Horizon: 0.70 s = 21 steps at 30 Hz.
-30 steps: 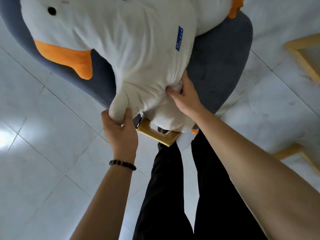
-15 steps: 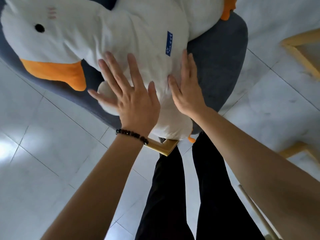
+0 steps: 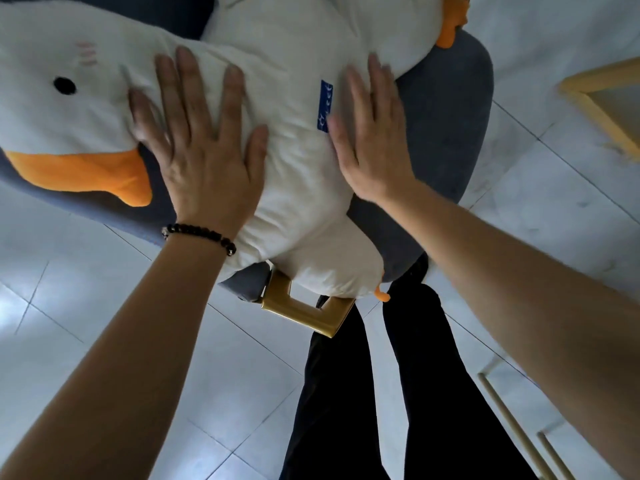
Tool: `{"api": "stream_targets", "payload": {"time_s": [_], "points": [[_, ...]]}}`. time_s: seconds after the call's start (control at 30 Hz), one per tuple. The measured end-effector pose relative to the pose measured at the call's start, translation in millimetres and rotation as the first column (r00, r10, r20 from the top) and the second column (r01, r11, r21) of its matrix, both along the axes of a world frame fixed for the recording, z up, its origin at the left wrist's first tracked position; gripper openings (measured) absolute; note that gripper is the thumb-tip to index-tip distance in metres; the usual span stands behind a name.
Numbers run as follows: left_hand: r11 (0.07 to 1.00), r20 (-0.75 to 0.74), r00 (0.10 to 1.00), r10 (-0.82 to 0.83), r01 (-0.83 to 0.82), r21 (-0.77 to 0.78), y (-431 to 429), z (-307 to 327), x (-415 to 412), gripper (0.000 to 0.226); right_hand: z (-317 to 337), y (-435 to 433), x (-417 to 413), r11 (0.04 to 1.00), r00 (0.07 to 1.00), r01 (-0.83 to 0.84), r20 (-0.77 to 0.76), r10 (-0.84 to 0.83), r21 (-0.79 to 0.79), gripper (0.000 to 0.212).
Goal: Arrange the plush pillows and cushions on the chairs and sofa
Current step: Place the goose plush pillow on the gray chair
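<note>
The plush duck (image 3: 287, 161) lies across the grey chair (image 3: 446, 133), its long axis running left to right under your palms, head and beak to your left. Your left hand (image 3: 204, 157) sits nearer the head, your right hand (image 3: 374, 140) beside the blue tag (image 3: 325, 106). Both rest flat with fingers spread, pinching nothing. A second ago they gripped the lower edge; now they press further up.

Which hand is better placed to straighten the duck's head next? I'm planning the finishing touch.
Left, probably. The left hand lies flat on the plush duck right beside its head and beak; the right hand rests farther off, by the blue label.
</note>
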<state>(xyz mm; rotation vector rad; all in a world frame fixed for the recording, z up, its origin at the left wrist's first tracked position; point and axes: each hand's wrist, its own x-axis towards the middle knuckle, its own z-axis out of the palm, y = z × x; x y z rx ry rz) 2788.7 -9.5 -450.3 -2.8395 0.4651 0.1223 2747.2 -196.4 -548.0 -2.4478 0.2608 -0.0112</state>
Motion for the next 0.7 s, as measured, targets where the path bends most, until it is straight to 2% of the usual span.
{"api": "stream_targets", "payload": {"time_s": [0.03,0.1,0.17,0.23,0.3,0.37,0.4,0.47,0.53,0.6,0.7], "points": [[1.000,0.008,1.000,-0.001,0.001,0.000,2.6,-0.9,1.0,0.061,-1.4,-7.5,15.9,0.996,0.999,-0.035,-0.009,0.034,-0.083,0.065],[1.000,0.007,1.000,-0.013,0.013,0.004,7.5,-0.7,2.6,0.063,-8.6,-31.1,45.2,0.974,0.982,-0.142,-0.149,0.116,-0.177,0.079],[1.000,0.006,1.000,-0.027,0.027,0.005,8.6,0.3,2.9,0.063,-15.9,-58.3,63.6,0.967,0.921,-0.195,-0.369,0.123,-0.166,0.098],[1.000,0.007,1.000,-0.017,0.018,-0.014,7.2,3.6,5.8,0.062,-19.3,-65.7,70.1,0.971,0.868,-0.195,-0.485,0.105,-0.137,0.107],[0.995,0.053,0.999,-0.003,0.008,-0.103,3.6,14.0,9.6,0.056,-8.7,-50.3,67.4,0.988,0.892,-0.129,-0.446,0.079,-0.082,0.099],[0.982,0.186,0.982,-0.033,0.066,-0.174,1.9,28.8,9.9,0.047,10.1,-21.6,50.7,1.000,0.971,0.000,-0.237,0.003,0.014,0.083],[0.980,0.248,0.967,-0.064,0.108,-0.168,2.6,37.1,10.6,0.044,19.6,-5.9,37.0,0.997,0.992,0.045,-0.121,-0.037,0.066,0.078],[0.988,0.222,0.972,-0.081,0.107,-0.108,10.8,50.2,19.7,0.047,30.8,29.0,2.6,0.992,1.000,0.010,-0.015,-0.008,0.123,0.079],[1.000,0.105,0.994,0.007,-0.006,-0.011,27.0,57.0,36.2,0.054,29.1,62.7,-37.4,0.990,0.989,-0.118,-0.083,0.124,0.077,0.085],[0.998,0.044,0.998,0.056,-0.057,0.032,37.0,58.7,47.7,0.055,16.0,78.9,-76.5,0.982,0.975,-0.186,-0.120,0.187,0.018,0.088],[0.998,0.091,0.995,0.028,-0.032,0.045,24.4,51.6,32.5,0.054,-9.2,70.1,-130.1,0.972,0.956,-0.220,-0.180,0.231,0.077,0.087]]}}
